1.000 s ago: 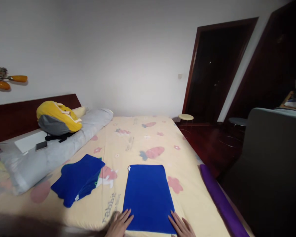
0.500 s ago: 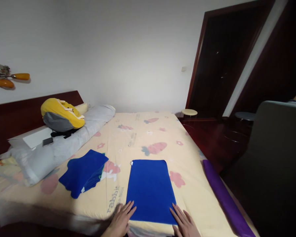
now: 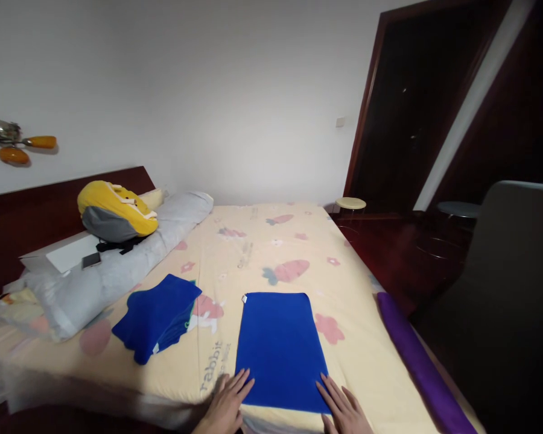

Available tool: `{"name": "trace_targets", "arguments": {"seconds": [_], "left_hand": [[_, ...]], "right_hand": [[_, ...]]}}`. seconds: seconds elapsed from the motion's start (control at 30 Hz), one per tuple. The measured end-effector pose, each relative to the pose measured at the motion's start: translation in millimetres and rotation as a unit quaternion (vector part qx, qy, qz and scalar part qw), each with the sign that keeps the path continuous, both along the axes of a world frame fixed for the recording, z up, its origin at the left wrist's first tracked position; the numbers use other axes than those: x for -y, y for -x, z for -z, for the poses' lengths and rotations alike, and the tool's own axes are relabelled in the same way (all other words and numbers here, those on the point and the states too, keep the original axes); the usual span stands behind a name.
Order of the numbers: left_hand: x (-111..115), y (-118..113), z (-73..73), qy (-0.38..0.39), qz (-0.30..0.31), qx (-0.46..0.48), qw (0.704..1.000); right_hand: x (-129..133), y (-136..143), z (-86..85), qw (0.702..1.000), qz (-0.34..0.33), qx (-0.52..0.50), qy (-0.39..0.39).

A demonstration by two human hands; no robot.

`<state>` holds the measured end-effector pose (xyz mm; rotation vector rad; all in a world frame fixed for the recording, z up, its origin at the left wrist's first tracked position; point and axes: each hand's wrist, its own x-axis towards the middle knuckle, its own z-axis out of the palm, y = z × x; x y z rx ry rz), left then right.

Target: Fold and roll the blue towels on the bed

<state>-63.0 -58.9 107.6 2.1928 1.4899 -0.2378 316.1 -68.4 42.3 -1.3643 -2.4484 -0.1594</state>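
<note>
A blue cloth [image 3: 280, 346] lies flat on the bed, with a small white tag at its far left corner. My left hand [image 3: 230, 398] rests with spread fingers on its near left edge. On the near right edge lie the fingertips of my right hand [image 3: 342, 404], fingers apart. Neither hand grips the cloth. To the left sits a loose pile of blue cloths [image 3: 158, 313], its layers showing along the right side.
The bed [image 3: 235, 265] has a patterned cream sheet. A yellow and grey bag [image 3: 117, 211], a phone [image 3: 91, 260] and grey bedding [image 3: 117, 283] are at the left. A purple roll [image 3: 420, 361] lies along the right edge. Beyond stands a round stool [image 3: 351, 204].
The view has shifted slightly, so things appear a little further right. Both hands stay on the near edges of the flat cloth.
</note>
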Motion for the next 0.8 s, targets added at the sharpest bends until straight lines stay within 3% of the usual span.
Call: {"name": "trace_targets", "arguments": {"seconds": [0.5, 0.6, 0.8], "left_hand": [[4.3, 2.4, -4.6, -0.048, 0.037, 0.014, 0.998], [4.0, 6.7, 3.8, -0.08, 0.059, 0.007, 0.995], [-0.4, 16.5, 38.6, -0.138, 0.088, -0.019, 0.986]], "right_hand": [[1.3, 5.8, 16.0, 0.995, 0.05, -0.029, 0.087], [1.0, 6.9, 11.2, 0.992, 0.051, -0.036, 0.111], [-3.9, -3.3, -7.3, 0.992, 0.01, -0.033, 0.12]]}}
